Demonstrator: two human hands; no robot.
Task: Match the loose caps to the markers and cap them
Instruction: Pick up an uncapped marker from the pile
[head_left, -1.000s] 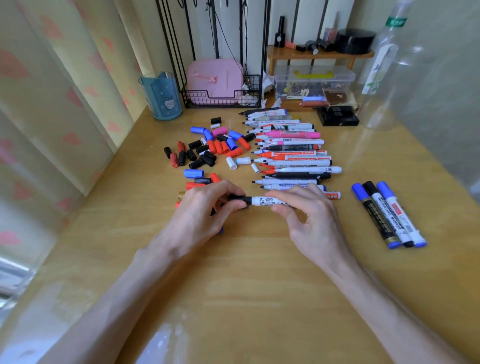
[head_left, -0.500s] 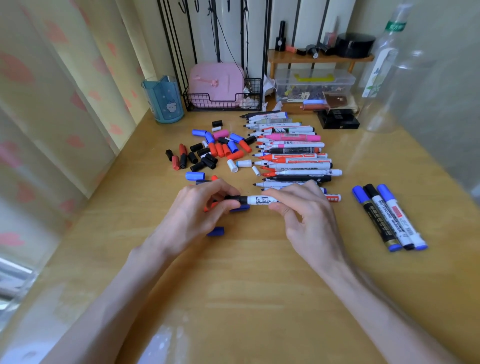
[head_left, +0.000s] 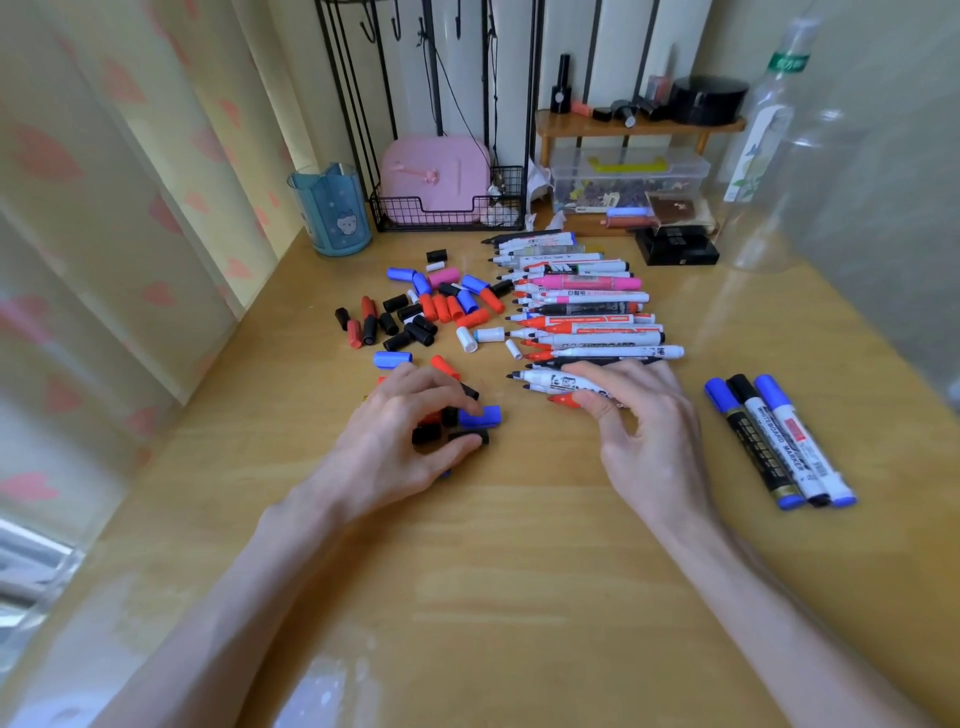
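Caps (head_left: 426, 433), loose: small heap under L hand (head_left: 400, 431); black and red ones, plus one blue cap (head_left: 480, 415) showing. L fingers curled over the heap, thumb tip on a black cap (head_left: 472, 438); pinched or only touched, can't tell.
R hand (head_left: 639, 431): released, fingers fairly straight across black-tipped white marker (head_left: 540, 379) at near end of marker row (head_left: 587, 322); thumb against red-tipped marker (head_left: 563, 400).
Bigger cap pile (head_left: 441, 306) farther back, left of row. Three capped markers (head_left: 769, 436) well apart, right side of table (head_left: 519, 571).
Step, prob.: choose cap for the white marker. Match colour and width first, lift one cap clear of its neighbours, push on straight till seated.
Hidden: caps beneath L palm, barrels under R fingers. Labels mostly too small to read.
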